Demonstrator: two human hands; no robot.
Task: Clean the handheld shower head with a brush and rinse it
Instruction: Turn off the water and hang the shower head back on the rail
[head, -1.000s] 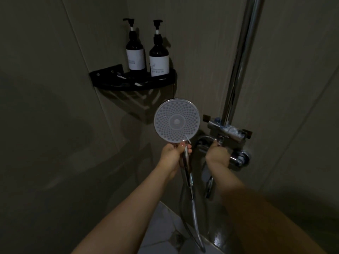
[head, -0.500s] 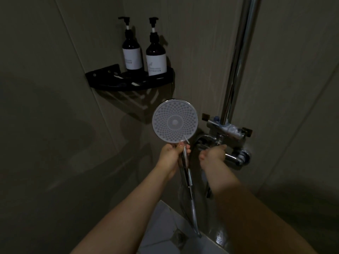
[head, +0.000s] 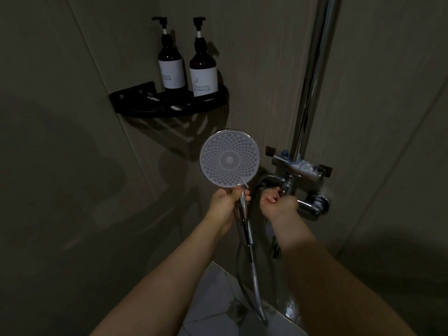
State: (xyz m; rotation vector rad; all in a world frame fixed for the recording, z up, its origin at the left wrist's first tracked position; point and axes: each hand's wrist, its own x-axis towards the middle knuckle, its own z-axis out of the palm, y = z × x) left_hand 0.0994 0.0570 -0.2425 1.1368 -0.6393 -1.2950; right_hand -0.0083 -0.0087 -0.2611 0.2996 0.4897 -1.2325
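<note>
The round handheld shower head (head: pixel 229 159) faces me, its grey nozzle plate upright in the middle of the view. My left hand (head: pixel 226 202) is shut on its chrome handle just below the disc. The chrome hose (head: pixel 252 267) hangs from the handle toward the floor. My right hand (head: pixel 278 203) is curled at the chrome tap lever under the mixer valve (head: pixel 299 167), fingertips touching it. No brush is visible.
A black corner shelf (head: pixel 169 106) carries two dark pump bottles (head: pixel 186 66) above the shower head. A chrome riser pipe (head: pixel 312 76) climbs the wall on the right. Pale floor tiles (head: pixel 213 301) show below between my forearms. The tiled walls are dim.
My right hand dropped from the valve body, swung left, then settled on the lever below the mixer. The shower head and left hand stayed almost in place.
</note>
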